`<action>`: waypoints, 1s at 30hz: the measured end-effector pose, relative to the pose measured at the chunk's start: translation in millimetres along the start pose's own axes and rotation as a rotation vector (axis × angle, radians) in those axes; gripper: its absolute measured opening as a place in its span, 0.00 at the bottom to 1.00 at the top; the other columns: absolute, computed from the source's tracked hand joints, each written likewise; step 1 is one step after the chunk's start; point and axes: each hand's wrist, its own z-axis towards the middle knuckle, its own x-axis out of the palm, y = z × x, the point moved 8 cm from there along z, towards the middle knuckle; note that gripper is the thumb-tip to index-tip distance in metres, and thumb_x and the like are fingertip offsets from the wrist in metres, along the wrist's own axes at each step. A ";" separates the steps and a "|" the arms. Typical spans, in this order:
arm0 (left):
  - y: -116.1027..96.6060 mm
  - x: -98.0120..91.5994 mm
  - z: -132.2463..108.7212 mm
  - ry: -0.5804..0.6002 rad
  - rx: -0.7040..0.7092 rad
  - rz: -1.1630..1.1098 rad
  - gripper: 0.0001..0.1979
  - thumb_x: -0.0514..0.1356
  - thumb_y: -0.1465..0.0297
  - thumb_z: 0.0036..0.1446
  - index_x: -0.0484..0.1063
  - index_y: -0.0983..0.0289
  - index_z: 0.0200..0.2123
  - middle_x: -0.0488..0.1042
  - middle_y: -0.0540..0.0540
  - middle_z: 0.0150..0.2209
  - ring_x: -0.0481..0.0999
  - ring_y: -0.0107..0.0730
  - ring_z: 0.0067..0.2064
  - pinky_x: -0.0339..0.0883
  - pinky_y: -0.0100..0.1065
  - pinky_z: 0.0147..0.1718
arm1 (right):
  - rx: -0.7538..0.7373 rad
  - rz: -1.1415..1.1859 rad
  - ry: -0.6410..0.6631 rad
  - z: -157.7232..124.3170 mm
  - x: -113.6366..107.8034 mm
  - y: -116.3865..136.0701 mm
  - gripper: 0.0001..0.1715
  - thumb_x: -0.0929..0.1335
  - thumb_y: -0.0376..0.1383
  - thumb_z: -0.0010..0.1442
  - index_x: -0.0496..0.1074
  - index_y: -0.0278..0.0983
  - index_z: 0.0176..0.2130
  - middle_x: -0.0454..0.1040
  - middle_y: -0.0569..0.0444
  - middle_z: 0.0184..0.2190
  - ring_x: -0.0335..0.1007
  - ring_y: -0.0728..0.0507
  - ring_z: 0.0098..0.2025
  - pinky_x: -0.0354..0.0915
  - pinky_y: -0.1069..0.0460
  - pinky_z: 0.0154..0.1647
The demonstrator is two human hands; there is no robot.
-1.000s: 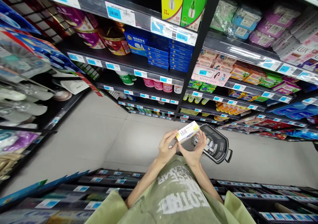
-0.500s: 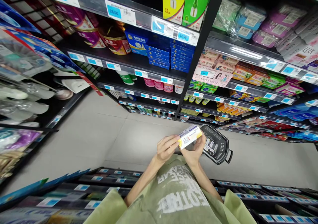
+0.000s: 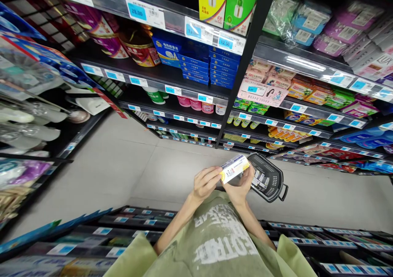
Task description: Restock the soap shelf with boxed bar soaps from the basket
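Observation:
I hold a small white and yellow box [image 3: 235,168] in front of my chest with both hands. My left hand [image 3: 205,182] grips its near end, fingers curled over the top. My right hand [image 3: 240,187] cups the box from below and behind, fingers wrapped round its far side. Just beyond my right hand a black shopping basket [image 3: 270,182] stands on the floor with some boxed goods inside.
Black store shelves [image 3: 172,80] with blue price tags run ahead, stacked with blue boxes [image 3: 196,66], tins [image 3: 139,47] and soap packs. More shelving stands to the left and right behind me. Pale floor tiles [image 3: 123,166] lie between.
The box has been turned in my hands, its printed side now facing up, and it has shifted slightly lower. The basket has not moved.

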 end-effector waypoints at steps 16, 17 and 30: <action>23.1 7.3 -5.9 0.090 -0.328 -0.201 0.31 0.68 0.78 0.59 0.68 0.56 0.63 0.77 0.63 0.57 0.81 0.46 0.57 0.85 0.42 0.45 | 0.043 0.019 0.141 16.6 -1.7 -1.4 0.67 0.82 0.48 0.45 0.51 0.40 0.71 0.64 0.38 0.64 0.65 0.31 0.66 0.66 0.34 0.65; 31.1 8.8 -8.4 0.087 -0.471 -0.266 0.32 0.69 0.75 0.58 0.68 0.57 0.64 0.76 0.64 0.58 0.81 0.47 0.58 0.85 0.41 0.43 | 0.035 0.029 0.171 21.0 -2.8 0.2 0.67 0.83 0.48 0.45 0.51 0.39 0.71 0.66 0.38 0.62 0.67 0.31 0.64 0.67 0.35 0.64; 61.7 33.5 -48.1 0.005 -1.378 -0.779 0.27 0.72 0.53 0.53 0.77 0.63 0.50 0.72 0.52 0.36 0.83 0.42 0.41 0.86 0.42 0.35 | 0.033 0.031 0.150 21.6 -6.1 -3.0 0.38 0.75 0.37 0.59 0.63 0.39 0.64 0.72 0.44 0.52 0.75 0.39 0.53 0.74 0.42 0.56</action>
